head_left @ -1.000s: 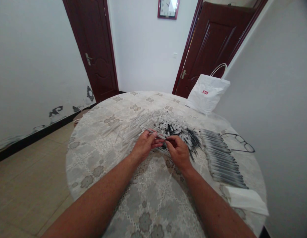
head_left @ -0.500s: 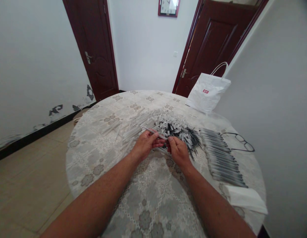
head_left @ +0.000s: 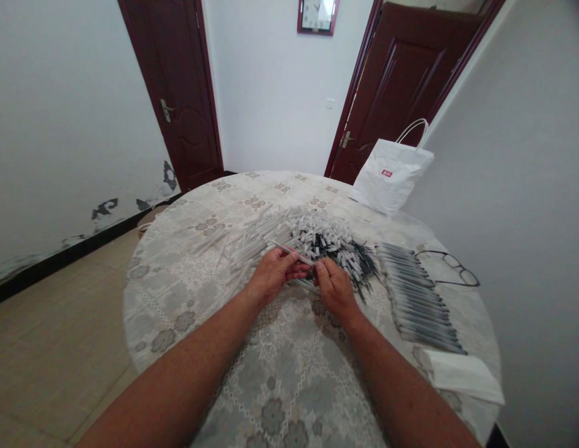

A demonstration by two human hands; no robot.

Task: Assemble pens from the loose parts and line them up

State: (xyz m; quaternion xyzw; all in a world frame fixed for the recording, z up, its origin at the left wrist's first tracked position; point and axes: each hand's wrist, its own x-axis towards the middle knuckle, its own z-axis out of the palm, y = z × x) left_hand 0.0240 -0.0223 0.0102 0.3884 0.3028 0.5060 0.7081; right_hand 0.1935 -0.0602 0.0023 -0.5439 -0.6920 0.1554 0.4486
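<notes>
My left hand (head_left: 274,274) is closed on a thin white pen barrel (head_left: 284,248) that slants up to the left. My right hand (head_left: 333,285) is pinched at the barrel's right end, fingertips meeting the left hand's; what it pinches is too small to name. Both hands hover over the near edge of a heap of white pen barrels (head_left: 261,236) and black refills (head_left: 350,252) on the round table (head_left: 187,292). A neat row of assembled pens (head_left: 418,292) lies to the right of my right hand.
A white paper bag (head_left: 390,174) stands at the table's far right. Spectacles (head_left: 452,267) lie beyond the pen row. A folded white paper (head_left: 462,376) rests near the right front edge. Two dark doors and a wall clock are behind the table.
My right hand has crept a little left, closing onto the barrel's end. The left hand and the barrel have hardly moved.
</notes>
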